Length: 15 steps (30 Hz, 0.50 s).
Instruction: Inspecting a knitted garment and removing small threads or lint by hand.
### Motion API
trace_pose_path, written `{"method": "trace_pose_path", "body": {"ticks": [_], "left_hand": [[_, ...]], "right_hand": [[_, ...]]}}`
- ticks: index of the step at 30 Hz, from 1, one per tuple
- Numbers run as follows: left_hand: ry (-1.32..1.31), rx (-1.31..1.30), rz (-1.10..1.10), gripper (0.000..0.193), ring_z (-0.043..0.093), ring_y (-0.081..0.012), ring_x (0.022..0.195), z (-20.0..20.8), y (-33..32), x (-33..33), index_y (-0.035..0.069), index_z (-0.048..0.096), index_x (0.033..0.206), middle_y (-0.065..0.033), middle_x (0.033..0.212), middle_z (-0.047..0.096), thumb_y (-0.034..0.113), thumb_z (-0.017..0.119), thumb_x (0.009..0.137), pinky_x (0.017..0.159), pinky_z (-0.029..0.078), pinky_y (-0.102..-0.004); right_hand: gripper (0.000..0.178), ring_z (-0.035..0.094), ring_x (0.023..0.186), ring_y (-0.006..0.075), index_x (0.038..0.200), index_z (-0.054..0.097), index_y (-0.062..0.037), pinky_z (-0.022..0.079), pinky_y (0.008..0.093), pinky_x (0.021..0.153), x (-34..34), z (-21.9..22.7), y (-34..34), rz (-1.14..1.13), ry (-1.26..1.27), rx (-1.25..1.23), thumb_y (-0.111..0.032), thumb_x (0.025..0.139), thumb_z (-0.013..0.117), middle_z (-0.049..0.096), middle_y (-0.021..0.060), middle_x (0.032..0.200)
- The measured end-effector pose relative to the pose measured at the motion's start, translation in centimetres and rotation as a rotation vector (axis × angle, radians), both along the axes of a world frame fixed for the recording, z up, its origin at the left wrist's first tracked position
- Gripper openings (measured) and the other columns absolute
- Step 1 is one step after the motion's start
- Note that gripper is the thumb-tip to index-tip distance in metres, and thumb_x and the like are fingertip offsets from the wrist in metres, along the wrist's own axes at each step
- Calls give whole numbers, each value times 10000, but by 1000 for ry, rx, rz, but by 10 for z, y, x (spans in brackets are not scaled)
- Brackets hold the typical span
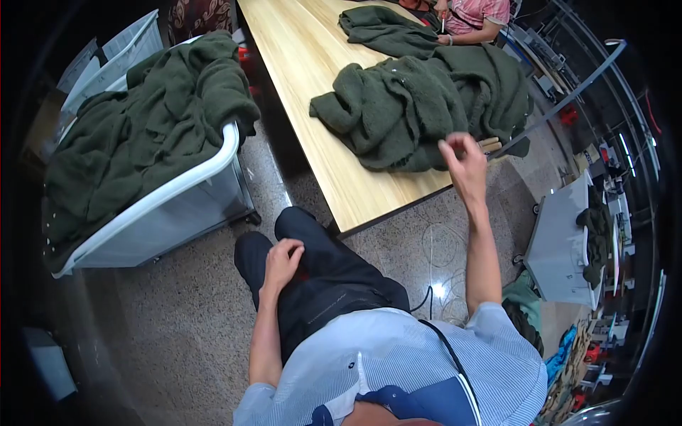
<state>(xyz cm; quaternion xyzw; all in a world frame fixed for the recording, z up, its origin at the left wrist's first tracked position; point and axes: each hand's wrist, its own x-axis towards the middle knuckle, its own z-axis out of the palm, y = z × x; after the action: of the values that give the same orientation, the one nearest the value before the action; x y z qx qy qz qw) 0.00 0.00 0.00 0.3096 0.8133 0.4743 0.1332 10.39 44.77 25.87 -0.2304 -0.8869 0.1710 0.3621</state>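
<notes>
Dark green fleece garments (398,106) lie in a rumpled heap on the wooden table (355,202). My right hand (467,170) is raised by the heap's near right side, thumb and bent fingers apart, with nothing seen between them. Whether its fingertips touch the cloth, I cannot tell. Down over my dark trousers, my left hand (282,264) hovers or rests near the thigh, loosely bent and holding nothing that shows. Another dark green fleece pile (153,128) fills and overhangs a white wheeled bin (177,224) on the left.
Across the table, a person in a pink top (479,14) sits or stands by another green garment (387,32). A metal pole (568,96) slants beside the table's right edge. Further right stands a second wheeled bin (561,238). Thin cable (444,248) loops on the floor.
</notes>
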Motion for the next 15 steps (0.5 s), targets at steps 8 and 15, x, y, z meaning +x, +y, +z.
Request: {"method": "trace_pose_path", "body": {"ticks": [8, 15], "left_hand": [[4, 230, 59, 272, 753, -211, 1022, 84, 17, 34, -13, 769, 1265, -121, 1123, 771, 50, 782, 1000, 911, 587, -330], [-31, 358, 185, 310, 735, -163, 1122, 150, 14, 57, 8, 757, 1343, -81, 1244, 764, -2, 740, 1034, 999, 576, -300]], "right_hand": [[534, 694, 1269, 465, 1421, 696, -48, 575, 511, 1070, -87, -74, 50, -51, -209, 79, -163, 900, 728, 712, 260, 1389], [404, 743, 1144, 282, 1360, 692, 22, 545, 357, 1033, -67, 33, 32, 328, 482, -280, 19, 973, 578, 797, 167, 1212]]}}
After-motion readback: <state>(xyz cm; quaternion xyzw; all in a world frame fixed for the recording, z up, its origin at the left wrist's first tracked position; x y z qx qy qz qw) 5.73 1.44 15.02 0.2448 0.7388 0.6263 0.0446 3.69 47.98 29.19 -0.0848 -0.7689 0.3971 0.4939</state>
